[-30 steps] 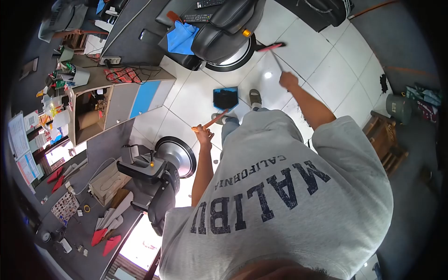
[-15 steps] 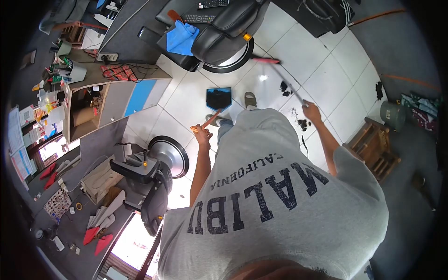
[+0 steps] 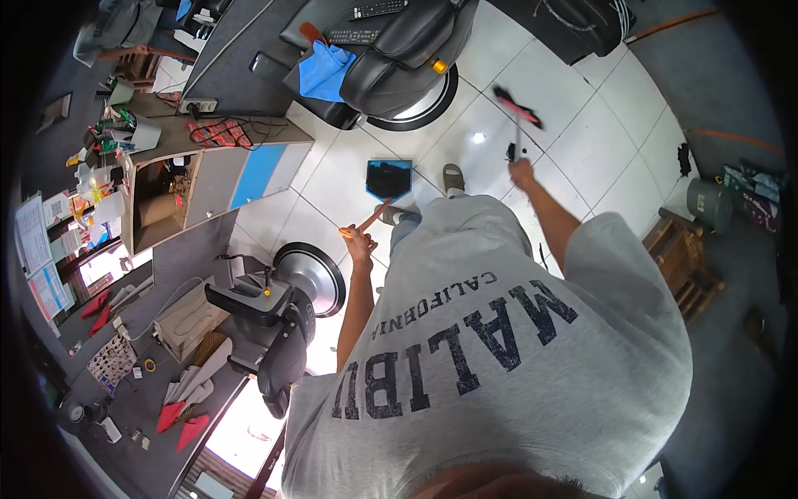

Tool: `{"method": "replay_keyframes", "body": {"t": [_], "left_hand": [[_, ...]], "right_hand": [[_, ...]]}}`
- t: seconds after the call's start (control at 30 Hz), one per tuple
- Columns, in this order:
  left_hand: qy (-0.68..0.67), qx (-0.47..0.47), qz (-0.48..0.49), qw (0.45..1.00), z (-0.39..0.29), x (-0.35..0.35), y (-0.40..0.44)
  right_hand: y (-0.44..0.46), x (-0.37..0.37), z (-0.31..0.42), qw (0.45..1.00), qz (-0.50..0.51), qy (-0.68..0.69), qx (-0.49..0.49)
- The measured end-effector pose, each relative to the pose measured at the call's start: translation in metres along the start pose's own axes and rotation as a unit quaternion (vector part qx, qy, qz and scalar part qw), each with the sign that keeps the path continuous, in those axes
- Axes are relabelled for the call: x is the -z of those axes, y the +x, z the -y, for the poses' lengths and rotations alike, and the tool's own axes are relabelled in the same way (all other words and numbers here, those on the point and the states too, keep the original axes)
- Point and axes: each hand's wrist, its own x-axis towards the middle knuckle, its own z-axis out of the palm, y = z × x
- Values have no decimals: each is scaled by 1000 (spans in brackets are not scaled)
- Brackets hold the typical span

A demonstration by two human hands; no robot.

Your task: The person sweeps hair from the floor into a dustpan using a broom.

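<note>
My left hand (image 3: 357, 244) is wrapped round the orange handle (image 3: 376, 218) of a blue dustpan (image 3: 402, 193). A dark pile of hair (image 3: 387, 178) lies in the pan, which rests on the tiles beside my sandalled feet. Out to the right, my right hand (image 3: 521, 173) grips the grey stick of a broom. Its red and black head (image 3: 519, 108) is slightly blurred over the tiled floor. Dark hair clumps (image 3: 511, 152) lie near that hand, partly hidden by it.
A black salon chair (image 3: 399, 75) with a blue cloth (image 3: 325, 71) stands ahead, another chair (image 3: 278, 320) at lower left. A cabinet (image 3: 199, 187) lines the left. At right are a wooden stool (image 3: 686, 262) and a grey bin (image 3: 708, 205).
The broom head has moved right, away from the chair base, and turned. My right hand moved right, then back left. The dustpan shifted slightly left early on, still held by my left hand.
</note>
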Motion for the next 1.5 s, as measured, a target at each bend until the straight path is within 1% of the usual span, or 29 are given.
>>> {"method": "replay_keyframes", "body": {"t": [0.03,0.07,0.1,0.17,0.27,0.37,0.4,0.43,0.47,0.53,0.63,0.7,0.73,0.77,0.8,0.83,0.87,0.97,1.07,1.17,1.2,1.23,1.3,1.37,1.43,1.5], "left_hand": [[-3,3,-4,1000,3,1,2],[-7,7,-7,1000,6,0,2],[-11,11,-11,1000,8,-1,2],[-23,11,-6,1000,13,-3,0],[-31,8,0,999,15,-3,7],[-27,12,-1,1000,15,-3,8],[-23,13,-1,1000,13,-4,8],[-21,14,1,1000,13,-4,8],[-19,14,3,1000,13,-4,7],[-14,16,8,1000,12,-2,7],[-8,20,12,1000,10,2,7],[-9,20,9,1000,8,4,7],[-17,17,9,1000,8,5,7],[-26,16,8,1000,10,5,6],[-36,16,7,999,14,4,4],[-43,23,0,999,16,1,1],[-48,32,-6,998,14,-2,-6],[-45,40,-5,998,21,-5,-5],[-34,32,-1,999,25,-4,-6],[-22,20,7,1000,28,-4,3],[-25,20,10,999,29,-3,6],[-27,19,14,999,29,-2,9],[-21,24,14,999,26,-2,14],[-15,25,19,999,23,-2,16],[-11,21,25,999,19,1,16],[2,17,19,1000,18,4,18]], "right_hand": [[-49,26,47,993,91,49,-63],[-73,26,59,983,83,117,-112],[-93,41,69,975,112,163,-97],[-115,69,76,945,127,259,-156],[-125,111,92,901,175,313,-245],[-119,117,110,915,144,318,-201],[-102,100,103,943,93,288,-139],[-76,84,97,974,69,201,-73],[-49,72,95,993,44,111,-6],[-8,59,103,996,30,1,90],[-1,51,132,997,75,-3,32],[-15,33,132,989,103,-83,71],[-22,16,123,974,110,-153,130],[-38,11,122,976,144,-150,62],[-56,12,115,964,154,-192,102],[-81,27,117,962,161,-187,114],[-93,34,111,962,173,-193,81],[-110,73,87,963,184,-166,108],[-137,110,76,982,144,-116,30],[-139,130,59,987,95,-126,31],[-137,138,65,987,78,-137,14],[-127,139,66,987,55,-148,14],[-107,146,84,981,53,-188,16],[-84,137,96,970,11,-238,53],[-48,112,92,965,-10,-256,49],[-41,101,109,955,8,-286,76]]}}
